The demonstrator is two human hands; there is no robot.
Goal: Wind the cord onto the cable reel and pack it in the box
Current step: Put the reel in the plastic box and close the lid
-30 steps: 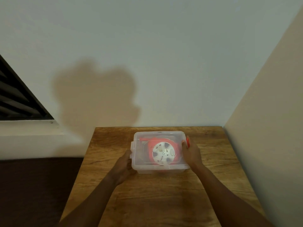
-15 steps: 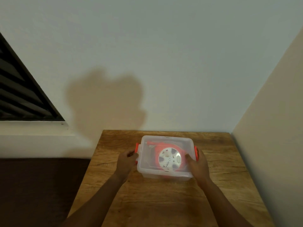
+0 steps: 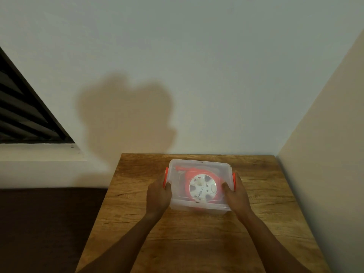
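Observation:
A clear plastic box (image 3: 222, 170) with its lid on stands on the wooden table (image 3: 197, 243). Inside lies the cable reel (image 3: 201, 188), orange with a white round face, seen through the lid. An orange latch (image 3: 166, 177) sits on the box's left end and another orange latch (image 3: 234, 181) on its right end. My left hand (image 3: 158, 196) grips the left end with fingers around that latch. My right hand (image 3: 235, 196) grips the right end, thumb on the lid and fingers over the latch.
The table stands in a corner, with a white wall (image 3: 197, 75) behind and a beige wall (image 3: 325, 154) close on the right. A dark louvred window (image 3: 23, 115) and its sill are at left. Dark floor (image 3: 39, 223) lies beyond the table's left edge.
Both orange latches have come up against the box's ends, the left one first appearing half a second ago. My hands now wrap tighter around the ends. The camera view shifted slightly.

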